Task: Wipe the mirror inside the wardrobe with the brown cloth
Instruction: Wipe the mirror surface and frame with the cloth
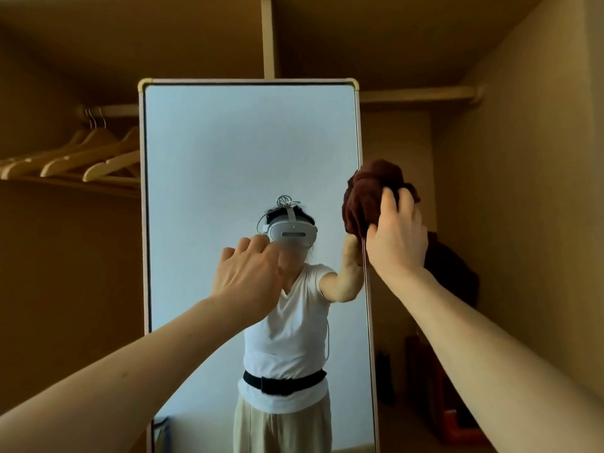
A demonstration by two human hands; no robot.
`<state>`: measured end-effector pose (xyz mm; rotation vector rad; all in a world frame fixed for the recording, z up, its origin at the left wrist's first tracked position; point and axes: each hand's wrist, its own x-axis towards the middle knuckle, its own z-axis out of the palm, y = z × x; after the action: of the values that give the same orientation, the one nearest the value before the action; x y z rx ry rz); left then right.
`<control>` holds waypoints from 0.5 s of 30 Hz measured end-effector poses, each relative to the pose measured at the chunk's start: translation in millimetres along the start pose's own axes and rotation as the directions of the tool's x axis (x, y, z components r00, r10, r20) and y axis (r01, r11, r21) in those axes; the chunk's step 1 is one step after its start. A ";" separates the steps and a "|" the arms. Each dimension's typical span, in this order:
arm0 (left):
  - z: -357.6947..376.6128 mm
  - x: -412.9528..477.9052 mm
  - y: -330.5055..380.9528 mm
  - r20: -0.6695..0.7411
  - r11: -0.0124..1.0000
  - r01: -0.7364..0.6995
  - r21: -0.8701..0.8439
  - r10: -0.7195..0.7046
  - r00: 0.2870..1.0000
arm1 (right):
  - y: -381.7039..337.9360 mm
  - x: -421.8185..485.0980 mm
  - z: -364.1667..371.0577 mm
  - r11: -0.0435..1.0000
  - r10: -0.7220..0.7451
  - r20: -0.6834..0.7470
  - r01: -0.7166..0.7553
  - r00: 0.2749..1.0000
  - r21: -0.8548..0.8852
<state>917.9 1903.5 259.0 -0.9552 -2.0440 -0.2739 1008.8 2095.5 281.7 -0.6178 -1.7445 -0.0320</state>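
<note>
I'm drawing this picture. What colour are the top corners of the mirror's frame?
Gold. The corner caps on the mirror show best in the head view.

Reflection at centre of mirror: white headset with a grey slot on its front and 1 white strap over the crown. Just above it, toward mirror's top: loose coil of white cable. Below headset: white V-neck T-shirt, short sleeves. 1 thin dark wire runs down shirt's side nearer mirror's right edge. Toward mirror's bottom: wide black belt, then beige trousers. In front of mirror: 2 forearms, bare down to left hand and right hand.
</note>
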 end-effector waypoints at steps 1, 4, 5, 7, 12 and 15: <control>0.8 1.4 -1.9 0.012 1.000 0.005 -0.009 -0.005 1.000 | 0.5 1.4 1.6 0.999 -0.017 -0.007 0.017 1.000 -0.037; 6.1 3.7 -5.9 0.041 0.998 0.035 -0.055 -0.033 0.999 | 15.0 -29.4 15.1 0.998 -0.026 0.047 0.028 0.999 -0.054; 7.7 4.8 -6.5 0.037 0.997 0.037 -0.062 -0.035 0.999 | 21.3 -44.6 20.8 0.999 -0.022 0.077 0.026 0.997 -0.042; 9.2 6.5 -6.6 0.029 0.997 0.031 -0.072 -0.029 0.999 | 33.7 -66.6 28.4 0.998 0.056 0.181 -0.060 0.982 0.016; 4.3 6.7 -13.4 0.002 0.999 -0.017 -0.037 0.017 1.000 | 35.7 -59.7 4.0 0.893 0.269 0.109 -0.290 0.957 0.345; -2.4 7.8 -23.4 -0.021 0.999 -0.039 -0.036 0.038 0.999 | 11.6 -49.1 -13.1 0.955 0.028 -0.086 -0.002 0.996 0.297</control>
<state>899.9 1890.4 269.8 -1.0090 -2.0064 -0.2994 1032.1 2082.1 237.0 -0.4019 -1.6167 0.2074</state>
